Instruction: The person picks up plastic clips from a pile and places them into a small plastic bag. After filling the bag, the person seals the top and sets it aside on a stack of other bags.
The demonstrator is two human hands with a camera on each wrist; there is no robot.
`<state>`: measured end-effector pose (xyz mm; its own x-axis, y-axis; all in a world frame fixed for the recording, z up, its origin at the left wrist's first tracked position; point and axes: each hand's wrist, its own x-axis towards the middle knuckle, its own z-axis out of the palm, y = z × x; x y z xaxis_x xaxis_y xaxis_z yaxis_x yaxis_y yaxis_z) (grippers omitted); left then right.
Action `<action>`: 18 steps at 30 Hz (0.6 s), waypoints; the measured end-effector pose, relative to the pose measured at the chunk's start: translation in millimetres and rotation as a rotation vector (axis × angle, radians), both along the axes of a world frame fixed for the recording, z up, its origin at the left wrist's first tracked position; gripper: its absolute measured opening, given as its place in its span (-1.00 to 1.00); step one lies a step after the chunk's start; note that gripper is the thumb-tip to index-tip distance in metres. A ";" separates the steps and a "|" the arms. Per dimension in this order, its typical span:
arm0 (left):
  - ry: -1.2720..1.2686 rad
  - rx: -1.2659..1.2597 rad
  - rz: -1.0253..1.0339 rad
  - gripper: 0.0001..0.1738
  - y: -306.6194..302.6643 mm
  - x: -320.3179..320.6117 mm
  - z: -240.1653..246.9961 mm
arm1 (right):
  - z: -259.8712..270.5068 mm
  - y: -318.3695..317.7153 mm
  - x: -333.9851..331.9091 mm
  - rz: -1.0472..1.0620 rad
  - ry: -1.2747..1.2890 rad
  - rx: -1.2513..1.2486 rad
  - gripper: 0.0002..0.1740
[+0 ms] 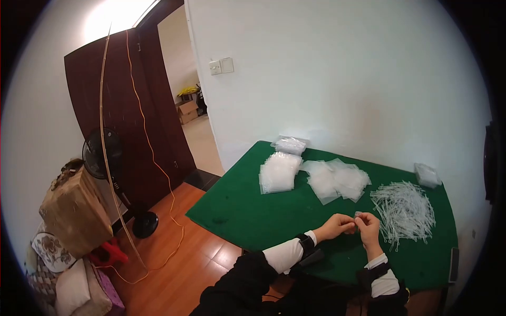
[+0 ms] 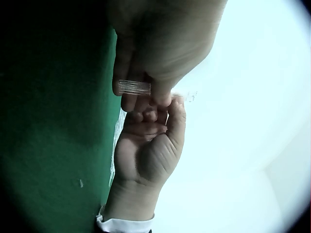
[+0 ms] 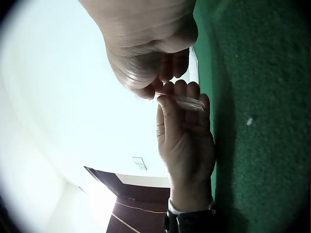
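Both hands meet low over the near part of the green table, fingertips close together. My left hand (image 1: 337, 226) pinches a small bundle of thin clear plastic strips (image 2: 134, 87) between thumb and fingers; the strips lie across its fingers in the right wrist view. The right hand (image 1: 369, 230) pinches the other end of the same bundle with thumb and fingertip, and a clear tip shows just past them in the left wrist view. Right beside that hand spreads a large loose pile of similar clear strips (image 1: 405, 210), some with small looped ends.
Clear flat bags lie in a neat stack (image 1: 278, 173) and a fanned heap (image 1: 337, 180) farther back on the green table (image 1: 226, 210). Wrapped packs stand at the back edge (image 1: 290, 145) and right corner (image 1: 427, 175). A wall rises behind; a fan (image 1: 103, 152) stands left.
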<state>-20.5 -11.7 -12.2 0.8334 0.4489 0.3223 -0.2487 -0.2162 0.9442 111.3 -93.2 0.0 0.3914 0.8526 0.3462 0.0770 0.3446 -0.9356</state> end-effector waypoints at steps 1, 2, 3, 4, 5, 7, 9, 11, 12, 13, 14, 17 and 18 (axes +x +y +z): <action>-0.010 0.000 0.004 -0.79 -1.2 -0.1 0.7 | -0.5 -1.4 0.6 0.014 -0.013 0.008 -0.97; -0.012 0.044 0.010 -0.80 -1.8 -0.8 1.3 | -0.6 -2.0 1.4 0.026 -0.024 0.017 -0.97; -0.012 0.088 0.015 -0.81 -1.4 -1.6 2.1 | -1.4 -0.9 2.6 0.028 -0.030 0.020 -0.97; -0.009 0.131 0.019 -0.82 -0.8 -2.0 2.6 | -3.8 0.8 3.9 0.031 -0.046 0.051 -0.96; -0.010 0.130 0.020 -0.82 -0.5 -2.4 2.3 | -7.0 2.0 4.8 0.034 -0.059 0.079 -0.95; 0.023 0.129 0.008 -0.82 -0.1 -2.8 2.5 | -7.8 2.1 5.2 0.039 -0.074 0.105 -0.94; 0.039 0.123 0.001 -0.82 -0.8 -1.8 1.8 | -6.0 0.4 6.3 0.036 -0.101 0.108 -0.91; 0.026 0.048 -0.018 -0.81 -2.0 -1.5 1.0 | -5.6 -0.6 4.7 0.035 -0.110 0.104 -0.90; 0.018 0.014 -0.027 -0.81 -2.1 -1.3 1.5 | -4.6 0.1 4.3 0.036 -0.094 0.103 -0.89; 0.018 0.011 -0.027 -0.81 -2.6 -1.4 2.0 | -3.4 0.3 3.9 0.037 -0.079 0.102 -0.89; 0.005 -0.005 -0.039 -0.80 -3.7 -1.3 2.1 | -2.9 -0.7 3.7 0.038 -0.064 0.099 -0.88; -0.023 -0.028 -0.062 -0.79 -2.3 -1.5 3.9 | 1.0 -2.1 0.1 0.026 -0.044 0.065 -0.87; -0.018 -0.017 -0.060 -0.79 -2.1 -1.2 4.2 | 3.3 -3.8 -1.3 0.018 -0.035 0.046 -0.87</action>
